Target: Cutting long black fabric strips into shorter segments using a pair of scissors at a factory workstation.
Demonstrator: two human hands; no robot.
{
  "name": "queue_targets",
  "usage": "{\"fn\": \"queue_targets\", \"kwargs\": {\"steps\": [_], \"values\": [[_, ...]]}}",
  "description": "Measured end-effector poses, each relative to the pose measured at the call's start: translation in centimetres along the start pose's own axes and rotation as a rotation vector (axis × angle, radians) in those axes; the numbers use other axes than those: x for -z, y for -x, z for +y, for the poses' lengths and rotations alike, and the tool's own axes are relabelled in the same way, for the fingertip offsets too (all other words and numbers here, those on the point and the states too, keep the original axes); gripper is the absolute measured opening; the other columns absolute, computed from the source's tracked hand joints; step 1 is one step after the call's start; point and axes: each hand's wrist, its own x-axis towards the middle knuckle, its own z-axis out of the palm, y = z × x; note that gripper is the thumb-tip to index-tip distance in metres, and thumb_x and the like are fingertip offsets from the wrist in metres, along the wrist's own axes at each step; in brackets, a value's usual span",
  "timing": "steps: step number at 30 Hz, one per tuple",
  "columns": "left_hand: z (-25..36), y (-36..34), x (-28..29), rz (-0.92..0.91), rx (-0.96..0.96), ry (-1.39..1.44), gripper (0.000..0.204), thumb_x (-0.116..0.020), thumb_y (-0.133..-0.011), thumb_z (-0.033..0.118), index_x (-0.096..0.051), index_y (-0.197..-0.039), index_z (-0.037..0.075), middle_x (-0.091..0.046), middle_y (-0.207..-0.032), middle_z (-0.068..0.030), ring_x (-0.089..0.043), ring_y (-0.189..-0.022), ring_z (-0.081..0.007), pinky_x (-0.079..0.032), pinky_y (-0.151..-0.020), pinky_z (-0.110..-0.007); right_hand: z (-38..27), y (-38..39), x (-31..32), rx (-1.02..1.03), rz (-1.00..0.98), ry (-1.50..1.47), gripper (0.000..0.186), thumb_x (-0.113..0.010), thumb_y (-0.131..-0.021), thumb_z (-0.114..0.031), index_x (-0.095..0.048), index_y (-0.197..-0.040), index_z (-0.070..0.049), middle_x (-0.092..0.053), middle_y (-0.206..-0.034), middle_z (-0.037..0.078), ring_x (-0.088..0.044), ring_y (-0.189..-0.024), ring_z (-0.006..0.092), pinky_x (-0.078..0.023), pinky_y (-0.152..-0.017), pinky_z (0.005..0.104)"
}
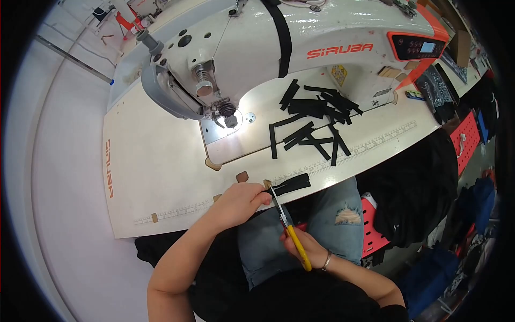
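My left hand (240, 204) is closed around one end of a bundle of black fabric strips (294, 184) at the table's front edge. The strips' other end fans out to the right over the printed ruler. Below the edge, my right hand (302, 248) grips a pair of scissors (298, 246) by their yellow handles. The scissors' metal blades point up and away from me, reaching the strips just beside my left fingertips. Whether the blades have closed on the fabric I cannot make out. Several loose black strips (311, 107) lie scattered under the machine's arm.
A white sewing machine (241, 48) stands across the back, its lamp lighting the needle plate (217, 133). A ruler scale (375, 140) runs along the table's front. Black cloth (416, 188) hangs at the right beside a red perforated panel (371, 228).
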Motion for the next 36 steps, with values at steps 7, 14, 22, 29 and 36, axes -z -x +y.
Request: {"fn": "queue_targets", "kwargs": {"steps": [7, 14, 22, 29, 36], "values": [[-0.4, -0.1, 0.0, 0.002, -0.025, 0.014, 0.022, -0.048, -0.086, 0.021, -0.061, -0.081, 0.004, -0.054, -0.059, -0.0095, -0.053, -0.056, -0.0223, -0.041, -0.055, -0.031, 0.3, -0.2, -0.5, 0.072, 0.128, 0.156, 0.025, -0.056, -0.085, -0.025, -0.049, -0.085, -0.001, -0.054, -0.067, 0.013, -0.055, -0.059, 0.0219, -0.043, -0.055, 0.0313], [-0.3, -0.1, -0.2, 0.033, -0.056, -0.031, 0.023, -0.048, -0.085, 0.022, -0.060, -0.079, 0.003, -0.056, -0.063, -0.0127, -0.055, -0.061, -0.0269, -0.042, -0.057, -0.033, -0.9, 0.4, -0.4, -0.150, 0.146, 0.186, 0.045, -0.052, -0.084, -0.044, -0.052, -0.072, 0.000, -0.051, -0.053, 0.009, -0.051, -0.046, 0.0166, -0.041, -0.046, 0.0299], [-0.4, -0.1, -0.1, 0.015, -0.041, -0.035, 0.025, -0.048, -0.085, 0.023, -0.060, -0.076, 0.003, -0.058, -0.067, -0.0142, -0.055, -0.068, -0.0287, -0.042, -0.062, -0.035, -0.5, 0.1, 1.3, -0.135, 0.048, 0.148, 0.051, -0.049, -0.083, -0.050, -0.051, -0.073, 0.000, -0.050, -0.054, 0.011, -0.050, -0.047, 0.0214, -0.040, -0.048, 0.0329], [-0.4, -0.4, 0.3, -0.025, -0.046, -0.056, 0.025, -0.048, -0.085, 0.024, -0.061, -0.077, 0.004, -0.058, -0.067, -0.0146, -0.055, -0.070, -0.0306, -0.043, -0.064, -0.037, -0.7, -0.6, 1.8, -0.129, 0.029, 0.253, 0.045, -0.043, -0.087, -0.049, -0.047, -0.078, -0.005, -0.046, -0.056, 0.000, -0.047, -0.047, 0.0085, -0.041, -0.045, 0.0233], [-1.0, 0.4, 0.3, 0.007, -0.014, -0.011, 0.023, -0.048, -0.084, 0.022, -0.060, -0.079, 0.003, -0.056, -0.064, -0.0131, -0.054, -0.064, -0.0288, -0.042, -0.061, -0.035, -3.6, 0.6, 3.5, -0.300, 0.038, -0.227, 0.053, -0.040, -0.084, -0.058, -0.045, -0.068, -0.008, -0.040, -0.046, 0.000, -0.041, -0.038, 0.0101, -0.036, -0.037, 0.0237]]}}
